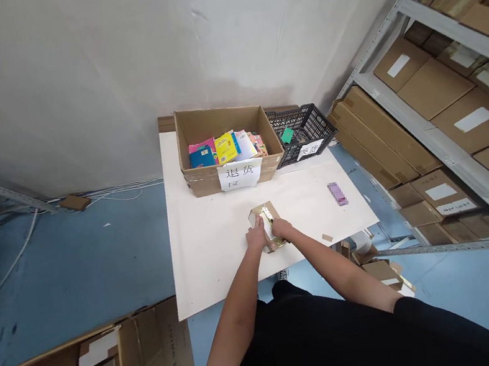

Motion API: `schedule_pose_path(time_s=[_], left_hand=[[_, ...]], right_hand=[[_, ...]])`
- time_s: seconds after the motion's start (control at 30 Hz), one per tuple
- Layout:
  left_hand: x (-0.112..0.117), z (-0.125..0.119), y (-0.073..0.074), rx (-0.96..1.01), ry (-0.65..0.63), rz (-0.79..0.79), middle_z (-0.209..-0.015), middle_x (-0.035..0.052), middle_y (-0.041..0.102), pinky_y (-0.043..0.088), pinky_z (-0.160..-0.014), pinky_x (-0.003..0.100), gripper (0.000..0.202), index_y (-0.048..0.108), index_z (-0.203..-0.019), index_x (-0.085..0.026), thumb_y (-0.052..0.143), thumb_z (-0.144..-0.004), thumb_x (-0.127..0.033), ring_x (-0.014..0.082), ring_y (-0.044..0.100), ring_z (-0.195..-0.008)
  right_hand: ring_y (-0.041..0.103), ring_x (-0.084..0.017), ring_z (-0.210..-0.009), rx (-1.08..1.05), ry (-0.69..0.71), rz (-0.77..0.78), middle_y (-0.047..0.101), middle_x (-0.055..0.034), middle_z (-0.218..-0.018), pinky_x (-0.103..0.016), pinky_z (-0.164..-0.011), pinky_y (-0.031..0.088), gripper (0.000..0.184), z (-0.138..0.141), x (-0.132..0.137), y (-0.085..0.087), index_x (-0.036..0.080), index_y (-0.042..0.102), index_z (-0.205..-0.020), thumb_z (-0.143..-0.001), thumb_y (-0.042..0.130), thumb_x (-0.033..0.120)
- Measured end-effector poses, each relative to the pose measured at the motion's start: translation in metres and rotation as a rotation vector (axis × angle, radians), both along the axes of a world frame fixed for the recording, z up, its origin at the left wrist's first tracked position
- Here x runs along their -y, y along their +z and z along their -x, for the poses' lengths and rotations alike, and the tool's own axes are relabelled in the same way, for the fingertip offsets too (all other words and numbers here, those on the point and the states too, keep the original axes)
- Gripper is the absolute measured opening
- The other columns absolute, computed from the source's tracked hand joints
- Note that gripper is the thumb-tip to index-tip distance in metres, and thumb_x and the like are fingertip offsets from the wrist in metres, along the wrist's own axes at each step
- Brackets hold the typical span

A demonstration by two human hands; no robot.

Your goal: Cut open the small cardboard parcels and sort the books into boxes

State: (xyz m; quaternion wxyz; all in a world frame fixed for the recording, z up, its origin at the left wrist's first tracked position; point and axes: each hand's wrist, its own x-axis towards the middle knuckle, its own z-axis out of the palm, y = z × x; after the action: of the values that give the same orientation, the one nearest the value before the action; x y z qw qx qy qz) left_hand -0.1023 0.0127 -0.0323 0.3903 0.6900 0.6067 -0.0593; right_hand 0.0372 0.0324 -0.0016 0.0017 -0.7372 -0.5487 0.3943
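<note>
A small cardboard box [255, 212] with a pale label and shiny tape lies on the white table [202, 241] in front of me. My left hand [256, 236] grips its left side, fingers reaching over the top face. On the right part of the same box, my right hand [281, 227] is closed around a slim tool that looks like a box cutter [271, 220]. Its tip points at the box's top; most of it is hidden by my fingers.
Behind stands a large open carton [206, 180] holding several colourful books [225, 147], beside a black plastic crate [302, 128] with a green item. A blurred purple thing [337, 194] and a cardboard scrap [327, 237] lie rightward. Shelves [452, 153] flank the right; a big carton [157, 362] stands lower left.
</note>
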Motion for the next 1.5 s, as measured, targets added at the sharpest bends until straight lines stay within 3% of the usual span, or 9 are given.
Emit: schedule_pose_path(time_s=[0.17, 0.3, 0.47, 0.67, 0.77, 0.9, 1.0, 1.17, 1.5], left_hand=[[0.001, -0.002, 0.002, -0.042, -0.01, -0.029, -0.18, 0.0078, -0.008, 0.052, -0.099, 0.052, 0.145, 0.012, -0.171, -0.036, 0.094, -0.053, -0.049, 0.0469, 0.051, -0.137], [0.001, -0.001, 0.003, -0.062, -0.029, -0.038, -0.18, 0.0113, -0.004, 0.052, -0.1, 0.053, 0.147, 0.009, -0.171, -0.034, 0.094, -0.053, -0.053, 0.0474, 0.051, -0.136], [0.002, -0.002, 0.009, -0.071, -0.051, -0.055, -0.181, 0.0091, -0.004, 0.053, -0.099, 0.054, 0.144, 0.01, -0.171, -0.036, 0.092, -0.054, -0.06, 0.0474, 0.052, -0.135], [0.032, -0.024, 0.018, -0.159, 0.037, -0.149, -0.177, 0.0207, 0.015, 0.05, -0.104, 0.053, 0.113, 0.023, -0.17, -0.023, 0.073, -0.08, -0.069, 0.0456, 0.051, -0.136], [0.055, -0.027, 0.017, -0.209, 0.095, -0.184, -0.167, 0.0264, 0.034, 0.05, -0.106, 0.053, 0.087, 0.028, -0.168, -0.014, 0.051, -0.098, -0.06, 0.0445, 0.05, -0.137], [0.069, -0.006, 0.017, -0.227, 0.082, -0.209, -0.145, 0.0267, 0.057, 0.045, -0.112, 0.057, 0.07, 0.043, -0.161, -0.009, 0.048, -0.102, -0.047, 0.0458, 0.05, -0.137], [0.063, 0.013, 0.018, -0.158, 0.044, -0.283, -0.158, 0.022, 0.05, 0.04, -0.118, 0.059, 0.063, 0.046, -0.161, -0.015, 0.043, -0.102, -0.038, 0.0443, 0.043, -0.146], [0.052, 0.029, 0.005, -0.093, -0.096, -0.249, -0.178, 0.0039, 0.024, 0.017, -0.132, 0.059, 0.071, 0.025, -0.17, -0.03, 0.042, -0.103, -0.042, 0.0349, 0.012, -0.165], [0.053, 0.032, -0.011, -0.178, -0.133, -0.261, -0.179, 0.0025, 0.014, 0.012, -0.134, 0.051, 0.067, 0.024, -0.17, -0.028, 0.038, -0.107, -0.045, 0.0292, 0.01, -0.166]], right_hand=[[0.076, -0.041, -0.064, 0.033, -0.019, 0.206, 0.075, -0.0177, -0.074, -0.054, -0.063, 0.062, 0.035, -0.026, 0.05, 0.002, 0.016, 0.074, -0.094, -0.069, 0.088, 0.036], [0.077, -0.04, -0.064, 0.051, -0.063, 0.187, 0.075, -0.0202, -0.086, -0.054, -0.063, 0.062, 0.022, -0.057, 0.097, 0.004, 0.018, 0.07, -0.088, -0.077, 0.081, 0.035], [0.076, -0.028, -0.069, -0.021, -0.157, 0.041, 0.075, -0.01, -0.085, -0.042, -0.072, 0.059, 0.024, -0.083, 0.133, 0.001, 0.023, 0.061, -0.101, -0.095, 0.065, 0.046], [0.076, -0.032, -0.098, 0.066, -0.398, -0.117, 0.076, -0.0157, -0.109, -0.039, -0.083, 0.055, 0.047, -0.061, 0.096, -0.013, 0.024, 0.049, -0.12, -0.096, 0.061, 0.062], [0.073, -0.033, -0.108, 0.106, -0.384, -0.123, 0.075, -0.0182, -0.117, -0.039, -0.087, 0.053, 0.05, -0.048, 0.057, -0.012, 0.022, 0.047, -0.124, -0.092, 0.071, 0.052], [0.072, -0.032, -0.107, 0.069, -0.267, -0.125, 0.075, -0.0146, -0.118, -0.036, -0.087, 0.052, 0.06, -0.042, 0.018, -0.007, 0.023, 0.048, -0.126, -0.083, 0.082, 0.048], [0.073, -0.026, -0.101, -0.061, -0.235, -0.164, 0.076, -0.0074, -0.108, -0.032, -0.084, 0.052, 0.05, -0.043, 0.014, -0.007, 0.025, 0.051, -0.124, -0.09, 0.074, 0.052], [0.068, -0.016, -0.059, -0.288, -0.315, -0.068, 0.063, 0.006, -0.07, -0.024, -0.064, 0.051, 0.024, -0.058, 0.038, -0.01, 0.025, 0.05, -0.116, -0.11, 0.039, 0.045], [0.055, -0.011, -0.041, -0.155, -0.072, 0.046, 0.06, 0.0042, -0.071, -0.024, -0.053, 0.045, 0.032, -0.074, 0.052, 0.009, 0.022, 0.052, -0.102, -0.11, 0.047, 0.052]])
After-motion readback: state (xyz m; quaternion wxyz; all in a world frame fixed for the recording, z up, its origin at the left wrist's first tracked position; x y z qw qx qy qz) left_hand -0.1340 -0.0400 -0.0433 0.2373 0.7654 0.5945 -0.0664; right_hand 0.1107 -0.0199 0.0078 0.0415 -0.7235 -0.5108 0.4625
